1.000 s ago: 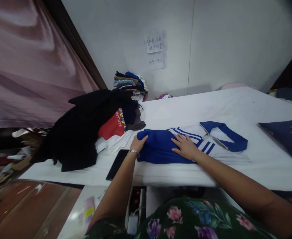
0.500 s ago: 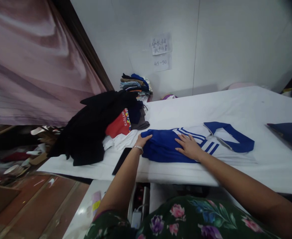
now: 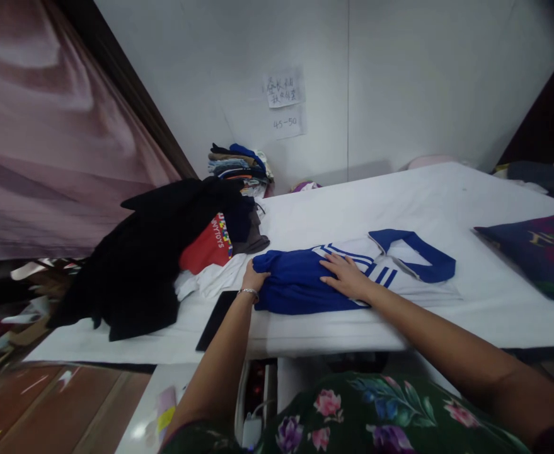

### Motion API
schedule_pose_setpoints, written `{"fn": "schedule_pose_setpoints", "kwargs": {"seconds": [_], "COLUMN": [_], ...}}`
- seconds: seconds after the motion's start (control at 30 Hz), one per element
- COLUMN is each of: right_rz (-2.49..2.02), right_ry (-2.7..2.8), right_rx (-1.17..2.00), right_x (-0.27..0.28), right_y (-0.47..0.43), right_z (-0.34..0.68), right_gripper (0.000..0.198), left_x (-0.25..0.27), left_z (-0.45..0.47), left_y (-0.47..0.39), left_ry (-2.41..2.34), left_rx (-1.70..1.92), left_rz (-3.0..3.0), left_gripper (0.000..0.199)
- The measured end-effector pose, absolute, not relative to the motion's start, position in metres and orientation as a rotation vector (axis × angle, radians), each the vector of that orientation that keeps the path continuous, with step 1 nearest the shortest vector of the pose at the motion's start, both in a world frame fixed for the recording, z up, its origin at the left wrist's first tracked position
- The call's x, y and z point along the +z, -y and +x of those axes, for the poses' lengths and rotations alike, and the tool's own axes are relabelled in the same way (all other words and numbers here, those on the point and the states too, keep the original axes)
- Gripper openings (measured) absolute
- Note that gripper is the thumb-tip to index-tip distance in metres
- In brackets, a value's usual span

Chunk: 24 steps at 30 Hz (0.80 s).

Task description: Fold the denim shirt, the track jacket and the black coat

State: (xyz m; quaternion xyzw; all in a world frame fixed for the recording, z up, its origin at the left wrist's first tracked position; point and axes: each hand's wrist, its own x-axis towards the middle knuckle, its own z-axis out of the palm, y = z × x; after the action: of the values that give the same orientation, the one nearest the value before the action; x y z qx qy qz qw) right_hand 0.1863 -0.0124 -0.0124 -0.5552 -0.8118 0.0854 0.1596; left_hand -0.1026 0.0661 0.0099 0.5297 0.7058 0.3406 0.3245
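Note:
A blue and white collared shirt [image 3: 300,287] lies folded lengthwise on the white-covered table, its blue collar pointing right. At its left end my left hand [image 3: 256,277] grips the blue cloth, the thumb on top and the other fingers mostly hidden. My right hand [image 3: 347,276] rests flat on the shirt's striped middle, fingers spread. A dark flat tablet-like object [image 3: 217,320] lies beside my left forearm, partly covered by it.
To the left sit a heap of black clothing [image 3: 149,252], a red garment [image 3: 205,247] and a white one [image 3: 217,277]. Folded clothes [image 3: 239,167] are stacked by the wall. A dark patterned cloth item [image 3: 536,252] lies at right. Pink curtain [image 3: 59,126] hangs left.
The view has turned a little to the right, so things sit further left in it. Both hands keep their places on the shirt; the left fingers look slightly more curled round its end.

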Motion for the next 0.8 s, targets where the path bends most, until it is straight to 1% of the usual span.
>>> {"fn": "schedule_pose_setpoints", "kwargs": {"seconds": [0.17, 0.33, 0.47, 0.6, 0.7, 0.8], "right_rz": [-1.639, -1.639, -1.624, -1.479, -1.266, -1.1], "right_ry": [2.37, 2.36, 2.313, 1.987, 1.585, 1.243], "right_rx": [0.102, 0.126, 0.231, 0.448, 0.804, 1.123], "right_x": [-0.017, -0.023, -0.022, -0.016, -0.006, 0.006], "right_y": [0.017, 0.017, 0.015, 0.013, 0.013, 0.012], "right_z": [0.188, 0.189, 0.192, 0.193, 0.194, 0.201], "right_gripper": [0.06, 0.061, 0.059, 0.056, 0.058, 0.063], "left_x": [0.014, 0.035, 0.072, 0.115, 0.139, 0.146], "left_z": [-0.102, -0.095, -0.079, -0.047, -0.009, 0.042], "left_y": [-0.066, -0.065, -0.065, -0.067, -0.067, -0.065], "left_ry": [-1.89, -1.858, -1.836, -1.681, -1.513, -1.327], "left_rx": [0.806, 0.869, 0.85, 0.84, 0.826, 0.815], "left_rz": [1.426, 1.453, 1.632, 1.882, 2.051, 2.157], "left_gripper": [0.075, 0.083, 0.09, 0.091, 0.092, 0.09]}}
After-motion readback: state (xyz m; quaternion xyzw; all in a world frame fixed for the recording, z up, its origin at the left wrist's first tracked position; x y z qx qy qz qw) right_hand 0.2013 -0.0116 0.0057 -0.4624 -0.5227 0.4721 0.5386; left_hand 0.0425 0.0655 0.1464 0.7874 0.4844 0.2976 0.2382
